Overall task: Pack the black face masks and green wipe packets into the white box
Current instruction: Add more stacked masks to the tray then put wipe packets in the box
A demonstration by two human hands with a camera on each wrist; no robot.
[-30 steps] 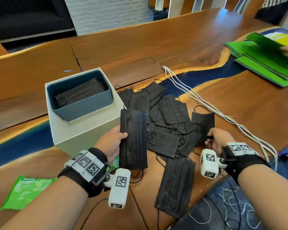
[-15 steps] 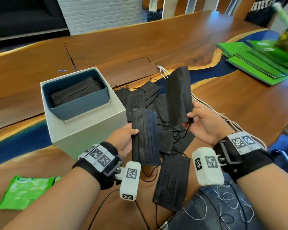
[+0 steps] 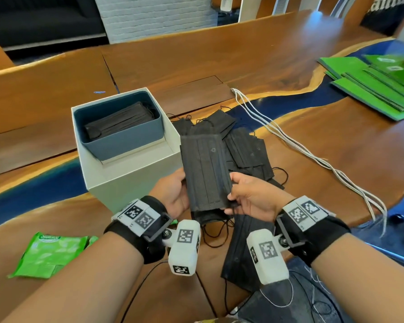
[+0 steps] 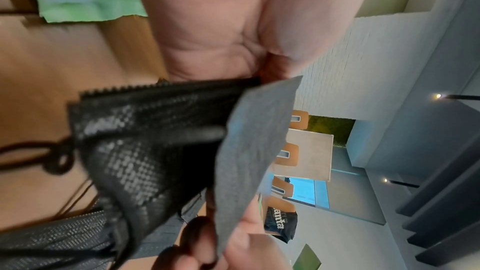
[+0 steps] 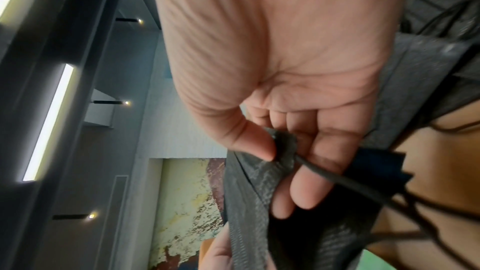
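Both hands hold a small stack of black face masks [image 3: 205, 171] just right of the white box [image 3: 131, 178]. My left hand [image 3: 173, 192] grips the stack's left edge. My right hand [image 3: 245, 194] pinches its right edge between thumb and fingers [image 5: 262, 143]. The box holds a blue inner tray [image 3: 126, 141] with black masks [image 3: 119, 122] lying in it. More loose black masks [image 3: 247, 150] are piled on the table behind the hands, and one [image 3: 240, 252] lies near my right wrist. A green wipe packet [image 3: 49, 255] lies at the near left.
White cords [image 3: 296, 148] run across the wooden table [image 3: 219, 59] to the right of the mask pile. Green folders [image 3: 378, 85] are stacked at the far right. A dark cloth with white stitching [image 3: 289, 304] lies at the near edge.
My right hand lifted a mask from the pile and brought it onto the mask in my left hand. Both hands now hold the two together, closer to the box.
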